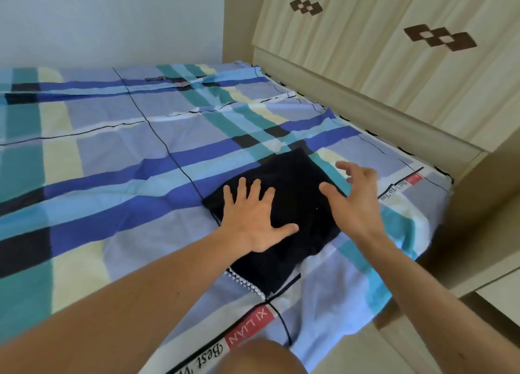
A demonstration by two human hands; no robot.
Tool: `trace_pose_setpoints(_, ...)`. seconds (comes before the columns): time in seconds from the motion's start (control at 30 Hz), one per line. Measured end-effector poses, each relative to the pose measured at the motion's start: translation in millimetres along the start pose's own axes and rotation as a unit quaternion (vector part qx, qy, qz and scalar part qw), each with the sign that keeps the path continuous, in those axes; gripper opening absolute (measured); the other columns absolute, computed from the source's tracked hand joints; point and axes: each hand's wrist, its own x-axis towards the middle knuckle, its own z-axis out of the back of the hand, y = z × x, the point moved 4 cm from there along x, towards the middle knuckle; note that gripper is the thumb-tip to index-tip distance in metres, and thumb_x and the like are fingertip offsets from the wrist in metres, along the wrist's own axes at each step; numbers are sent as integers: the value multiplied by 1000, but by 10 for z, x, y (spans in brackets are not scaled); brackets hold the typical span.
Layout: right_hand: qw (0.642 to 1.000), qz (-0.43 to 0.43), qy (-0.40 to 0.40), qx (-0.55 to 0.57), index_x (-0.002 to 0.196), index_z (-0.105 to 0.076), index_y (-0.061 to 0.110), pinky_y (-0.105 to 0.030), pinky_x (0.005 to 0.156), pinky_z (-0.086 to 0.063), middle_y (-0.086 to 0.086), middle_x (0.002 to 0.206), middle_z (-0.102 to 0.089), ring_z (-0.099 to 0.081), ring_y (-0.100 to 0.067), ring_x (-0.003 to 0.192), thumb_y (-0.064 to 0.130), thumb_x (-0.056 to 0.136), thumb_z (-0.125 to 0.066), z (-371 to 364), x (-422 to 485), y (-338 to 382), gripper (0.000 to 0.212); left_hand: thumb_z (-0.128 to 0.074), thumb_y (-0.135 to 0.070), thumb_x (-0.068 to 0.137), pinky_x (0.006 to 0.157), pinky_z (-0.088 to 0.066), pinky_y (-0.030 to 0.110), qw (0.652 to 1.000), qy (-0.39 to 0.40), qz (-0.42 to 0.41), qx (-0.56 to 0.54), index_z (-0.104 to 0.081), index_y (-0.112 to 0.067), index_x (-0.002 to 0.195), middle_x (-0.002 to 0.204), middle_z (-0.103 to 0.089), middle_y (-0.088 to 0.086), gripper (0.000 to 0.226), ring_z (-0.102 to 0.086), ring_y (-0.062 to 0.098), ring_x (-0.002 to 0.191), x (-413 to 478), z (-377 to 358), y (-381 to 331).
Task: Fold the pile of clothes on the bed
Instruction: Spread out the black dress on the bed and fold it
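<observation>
Your left hand (254, 221) presses flat on the folded dark garment (292, 204); your right hand (357, 202), fingers spread, hovers at three o'clock gripping nothing; no unfolded clothes remain visible.

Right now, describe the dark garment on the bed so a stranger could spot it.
Start at the bed's plaid sheet, near its corner by the pale wooden cabinet. There lies a folded black garment, the left hand flat on it. It is solid black, with white beaded trim along its near edge, unlike the bright sheet.
</observation>
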Motion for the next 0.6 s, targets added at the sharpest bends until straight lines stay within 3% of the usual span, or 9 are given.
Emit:
trace_pose_setpoints(0.07, 988, 124, 89, -18, 142, -49, 27, -26, 104, -37, 3, 140, -40, -44, -11, 125, 39, 93, -64, -235, 251, 143, 52, -33, -96, 68, 118, 2, 65, 1000, 3, 4, -1, -8, -26, 158, 166, 0, 7, 116, 9, 37, 151, -9, -29, -15)
trace_pose_setpoints(0.13, 952, 190, 213, -111, 149, -40, 36, -35, 118, -27, 6, 157, -30, -29, -13, 144, 62, 91, -52, -534, 410, 71, 64, -35, -100, 59, 117, 1, 67, 1000, 2, 10, -6, -4, -27, 158, 167, 2, 6, 127, 10, 37, 151, -1, -53, 13)
trace_pose_setpoints(0.2, 905, 209, 288, -234, 153, -27, 45, -46, 124, -8, 8, 166, -12, -5, -12, 153, 82, 85, -30, -758, 455, -229, 77, -40, -101, 54, 116, -4, 69, 1000, -3, 12, -11, -2, -30, 157, 166, 1, 3, 131, 7, 38, 151, -16, -127, 90)
trace_pose_setpoints(0.3, 892, 208, 283, -284, 154, -11, 51, -46, 123, 4, 13, 167, -1, 9, -9, 152, 88, 79, -11, -850, 436, -584, 83, -48, -98, 54, 114, -9, 71, 1000, -27, -1, -14, 1, -34, 156, 166, 2, 0, 130, 7, 38, 151, -47, -255, 174)
trace_pose_setpoints(0.5, 877, 196, 293, -328, 156, -5, 46, -48, 124, 1, 13, 167, -1, 9, -10, 153, 87, 80, -7, -900, 410, -595, 86, -59, -90, 60, 118, -6, 66, 996, -40, -22, -70, -1, -36, 156, 166, 2, -3, 124, 8, 32, 152, -147, -291, 239)
trace_pose_setpoints(0.6, 864, 135, 330, -355, 157, -14, 39, -53, 123, -2, 7, 167, -8, 1, -16, 154, 79, 88, -25, -904, 468, -322, 81, -65, -80, 67, 120, -14, 59, 995, -19, -31, -98, -4, -32, 157, 166, -2, -4, 119, 0, 27, 153, -271, -116, 394)
